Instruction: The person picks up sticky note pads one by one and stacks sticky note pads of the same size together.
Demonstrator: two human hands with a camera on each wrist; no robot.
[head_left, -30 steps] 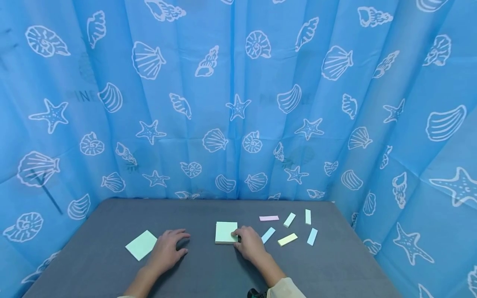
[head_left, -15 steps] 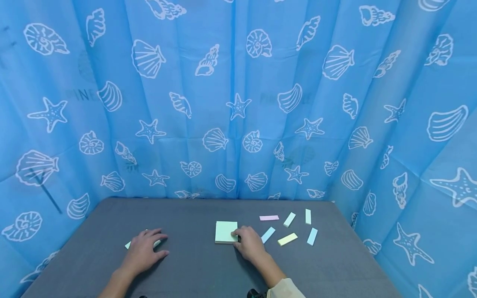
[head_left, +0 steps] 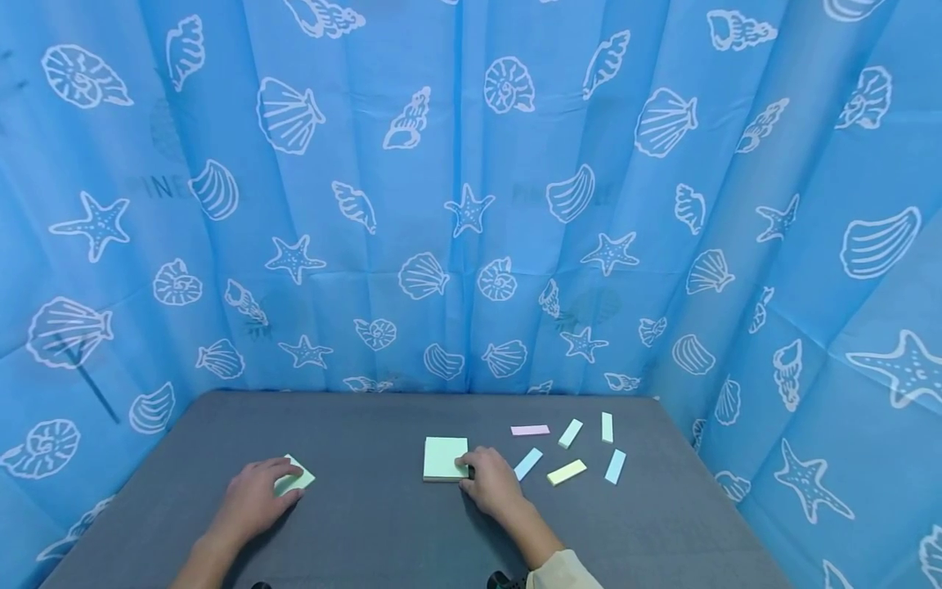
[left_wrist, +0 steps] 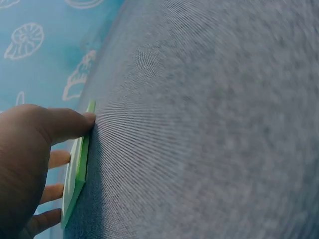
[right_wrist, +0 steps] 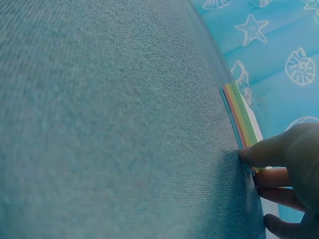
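On the left of the grey table, my left hand (head_left: 252,497) spans a light green sticky note pad (head_left: 303,478) and covers much of it. The left wrist view has the thumb at the near edge of this thin pad (left_wrist: 80,164) and the other fingers at its far side. Near the middle lies a square sticky note stack (head_left: 445,458), pale green on top. My right hand (head_left: 495,484) holds its right side, a finger over the near right corner. Coloured layers show along the edge of the stack (right_wrist: 239,117) in the right wrist view, where the thumb touches it.
Several small sticky strips lie right of my right hand: a pink strip (head_left: 530,430), a yellow strip (head_left: 567,473), a blue strip (head_left: 616,467) and others. A blue shell-print curtain (head_left: 471,245) hangs behind the grey table (head_left: 383,540).
My left hand has moved left, from the right of the green pad across onto it, and now grips it. The right hand stays at the stack.
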